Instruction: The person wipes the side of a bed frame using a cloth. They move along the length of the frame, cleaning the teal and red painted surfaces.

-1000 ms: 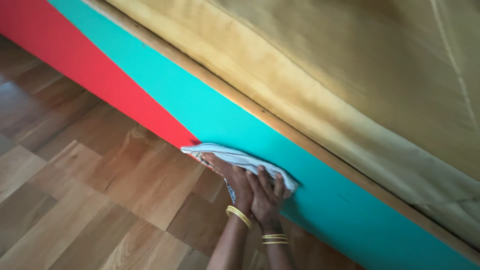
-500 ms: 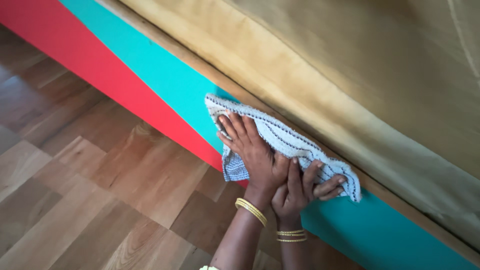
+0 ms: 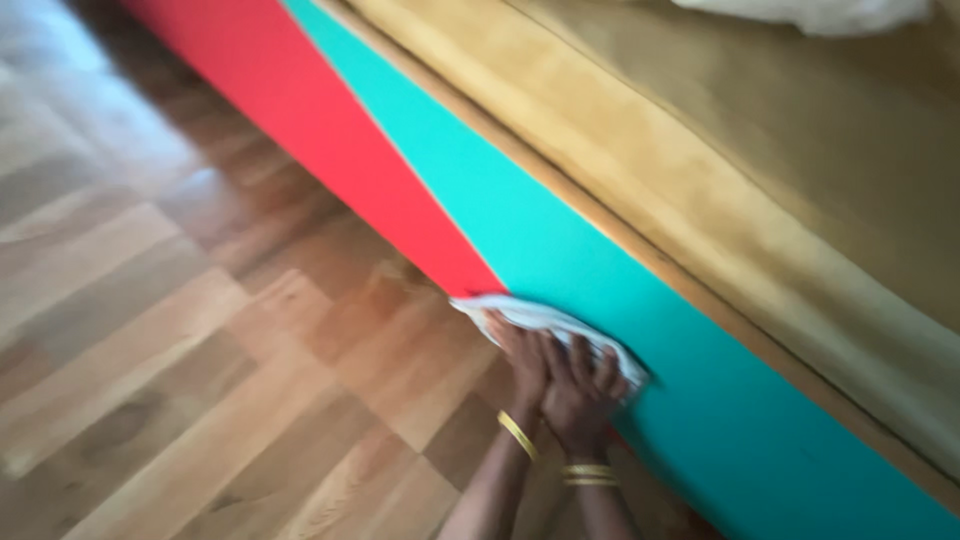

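Observation:
Both of my hands press a white cloth [image 3: 545,322] flat against the turquoise side panel [image 3: 640,330] of a bed, low down near the floor. My left hand [image 3: 522,362] sits on the cloth's left part, close to where the red panel [image 3: 330,130] ends. My right hand [image 3: 582,390] lies beside it, fingers spread over the cloth's right part. Gold bangles circle both wrists. The picture is blurred by motion.
A mustard-yellow mattress cover [image 3: 760,170] overhangs a wooden rail [image 3: 600,215] above the panels. Wood-pattern flooring [image 3: 200,380] fills the left and bottom. A pale piece of fabric [image 3: 810,12] shows at the top right edge.
The cloth and both hands have slid down from just under the wooden rail to the bottom of the turquoise panel. The camera view has shifted and blurred.

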